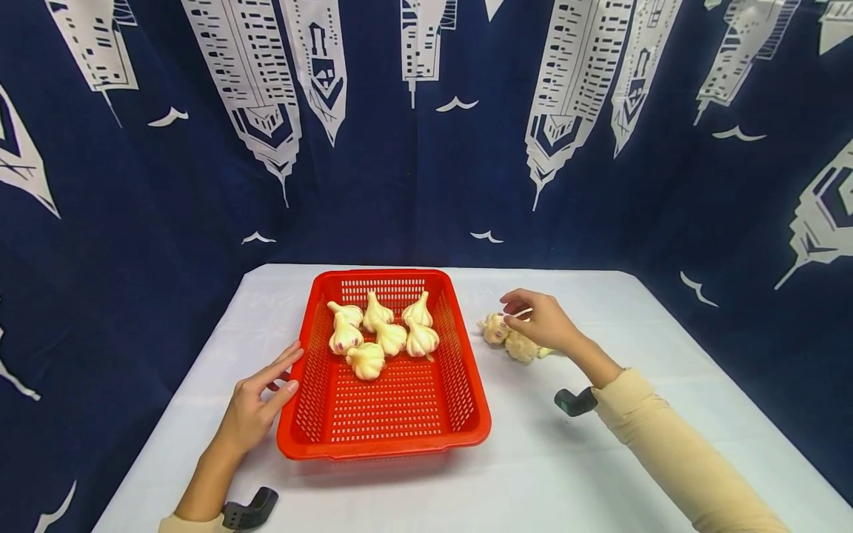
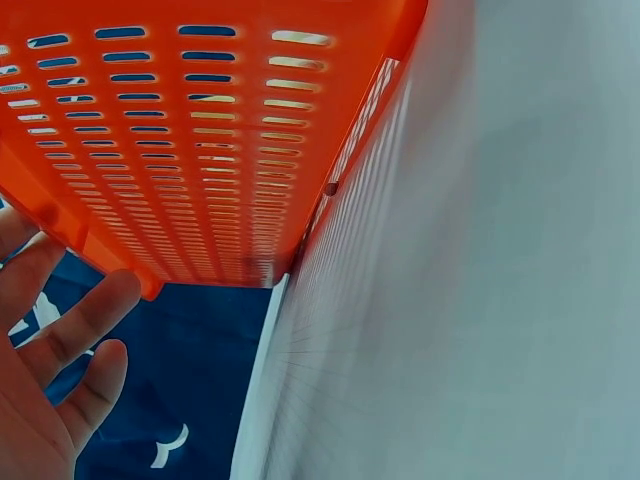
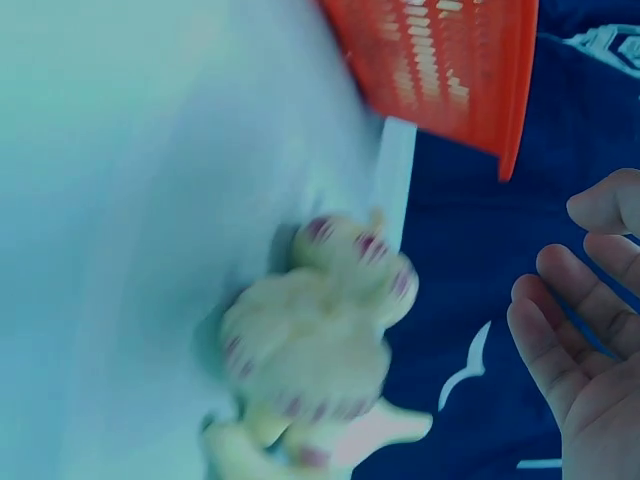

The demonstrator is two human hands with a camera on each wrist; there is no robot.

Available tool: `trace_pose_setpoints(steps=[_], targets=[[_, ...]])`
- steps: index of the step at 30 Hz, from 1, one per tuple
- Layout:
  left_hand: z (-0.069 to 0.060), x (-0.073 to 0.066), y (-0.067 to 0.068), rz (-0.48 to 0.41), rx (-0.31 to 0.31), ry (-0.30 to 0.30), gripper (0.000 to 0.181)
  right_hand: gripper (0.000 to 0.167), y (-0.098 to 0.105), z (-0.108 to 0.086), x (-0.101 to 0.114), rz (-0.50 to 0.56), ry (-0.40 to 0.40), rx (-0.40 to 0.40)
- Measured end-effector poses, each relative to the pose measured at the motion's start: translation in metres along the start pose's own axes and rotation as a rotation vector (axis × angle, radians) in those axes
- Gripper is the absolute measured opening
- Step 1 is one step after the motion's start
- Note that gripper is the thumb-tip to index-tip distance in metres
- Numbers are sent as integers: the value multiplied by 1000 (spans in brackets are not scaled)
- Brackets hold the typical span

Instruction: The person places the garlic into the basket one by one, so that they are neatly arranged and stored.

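Observation:
Several garlic bulbs [image 1: 392, 337] lie toward the back of a red plastic basket [image 1: 386, 448] with slotted walls. My left hand [image 1: 256, 403] rests against the basket's left rim, its fingers extended; the left wrist view shows those fingers [image 2: 95, 325] at the basket's edge. Over a small pile of garlic bulbs [image 1: 522, 348] right of the basket hovers my right hand [image 1: 543, 322], fingers loosely bent. In the right wrist view that hand [image 3: 590, 320] holds nothing and stays apart from the garlic bulbs [image 3: 310, 340]. Part of the pile is hidden behind the hand in the head view.
A white-covered table [image 1: 533, 474] carries the basket and the pile. Behind it hangs a dark blue cloth [image 1: 413, 192] with white building and bird prints. Black wrist devices sit on both arms, the right one [image 1: 576, 402] just above the table.

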State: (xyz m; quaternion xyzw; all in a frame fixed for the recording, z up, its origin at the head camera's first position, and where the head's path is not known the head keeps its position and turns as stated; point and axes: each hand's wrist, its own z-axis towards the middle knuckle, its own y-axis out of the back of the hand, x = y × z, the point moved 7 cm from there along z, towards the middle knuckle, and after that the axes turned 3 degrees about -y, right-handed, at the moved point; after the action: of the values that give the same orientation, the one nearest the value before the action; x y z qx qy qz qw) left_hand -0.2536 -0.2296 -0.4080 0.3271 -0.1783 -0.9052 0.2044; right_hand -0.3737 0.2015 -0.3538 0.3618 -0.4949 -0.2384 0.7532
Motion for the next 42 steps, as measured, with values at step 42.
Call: trace_pose_setpoints(steps=[42], targets=[[0,-1,0,5,8,10,48,37,35,-36,-92,-204,-149,-16]])
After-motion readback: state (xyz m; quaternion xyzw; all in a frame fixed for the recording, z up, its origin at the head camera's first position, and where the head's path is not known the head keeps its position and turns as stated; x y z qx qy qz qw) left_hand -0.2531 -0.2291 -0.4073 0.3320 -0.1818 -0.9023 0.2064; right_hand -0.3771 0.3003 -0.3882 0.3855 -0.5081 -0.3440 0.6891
